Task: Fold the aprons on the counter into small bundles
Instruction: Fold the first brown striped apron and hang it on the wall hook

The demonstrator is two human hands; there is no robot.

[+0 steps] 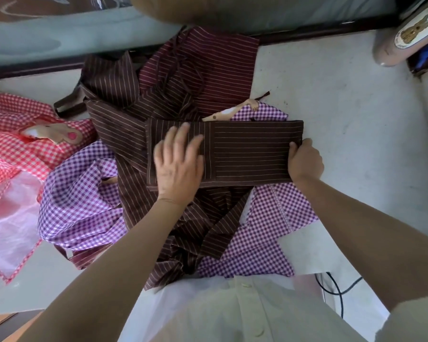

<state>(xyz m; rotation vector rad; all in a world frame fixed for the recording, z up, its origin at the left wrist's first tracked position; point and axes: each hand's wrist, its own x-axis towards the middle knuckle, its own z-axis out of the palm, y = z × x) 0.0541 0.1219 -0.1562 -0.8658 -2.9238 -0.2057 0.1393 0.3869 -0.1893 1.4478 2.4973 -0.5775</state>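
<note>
Our left hand [178,164] lies flat on the folded brown apron [247,154], atop the pile [173,225] on the desk [344,107]; our right hand [305,160] pinches its end. The uneven pile below may let the fold slip open.

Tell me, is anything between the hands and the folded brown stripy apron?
Nothing visible. The left hand presses flat on the folded brown stripy apron, and the right hand grips its right end.
</note>
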